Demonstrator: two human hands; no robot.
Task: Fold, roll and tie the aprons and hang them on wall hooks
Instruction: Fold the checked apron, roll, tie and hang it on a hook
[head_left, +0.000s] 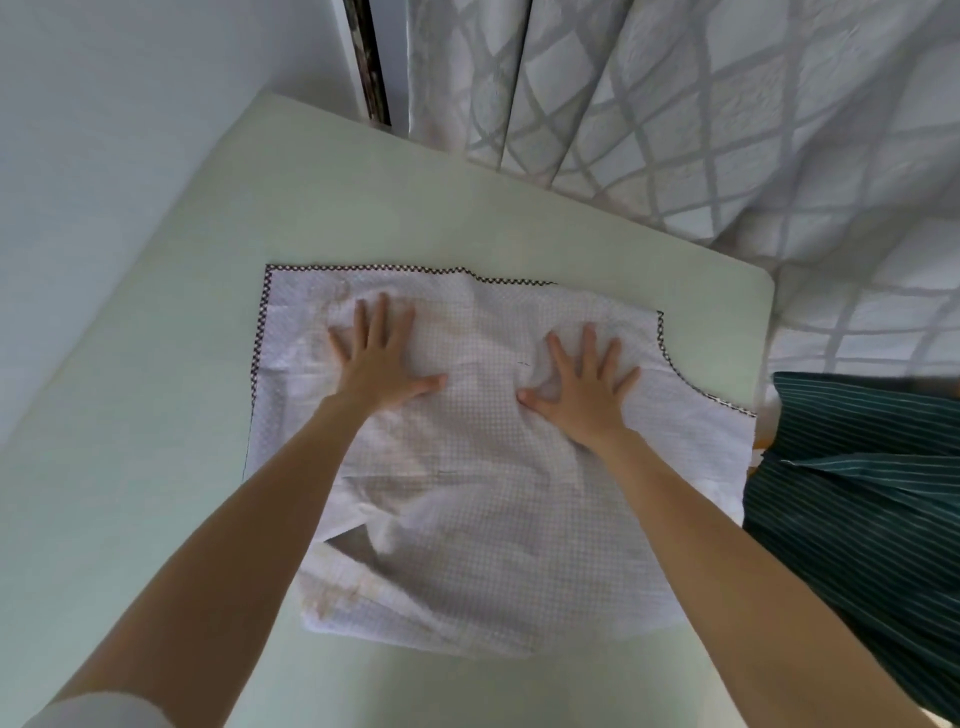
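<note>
A white checked apron (478, 499) with a dark dotted trim lies spread on the pale table (156, 415). It is wrinkled, and a fold gapes near its lower left. My left hand (379, 358) presses flat on the apron's upper left part, fingers straight and spread. Flat on the upper right part is my right hand (587, 387), its fingers spread too. Neither hand grips the cloth.
A dark green striped cloth (857, 499) hangs over the table's right edge. A patterned grey curtain (675, 114) hangs behind the table. A white wall (104, 130) stands to the left, close to the table's left edge.
</note>
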